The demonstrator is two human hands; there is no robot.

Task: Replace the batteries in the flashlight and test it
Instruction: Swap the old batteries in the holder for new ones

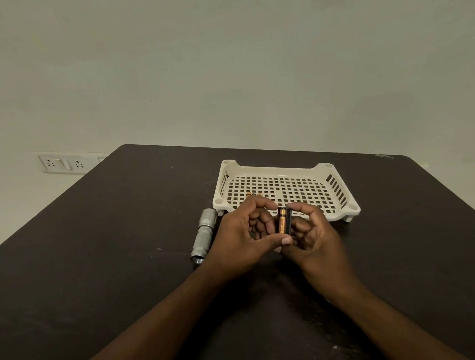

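Flashlight (204, 235): your silver flashlight lies on its side on the dark table (98, 238), just left of your left hand, with its near end looking open; neither hand touches it.

Battery holder (288, 221): you hold a black part upright between both hands, above the table and in front of the tray; it looks like the battery carrier.

Battery (282, 220): one copper-and-black cell stands against that holder, seemingly being seated or lifted out; you cannot tell which from this view.

Left hand (241, 239): your forefinger and thumb pinch the cell and holder from top and bottom, the other fingers curled.

Right hand (311, 231): your fingers curl around the holder's right side, steadying it.

Spare cells (254, 195): a few small copper-ended pieces lie in the white perforated tray (339, 192), near its left front corner.

Progress: roughly midway, by my reading. The flashlight appears opened and the carrier is out; you have left to finish the cells, slide the carrier in, close the end, and test the light.
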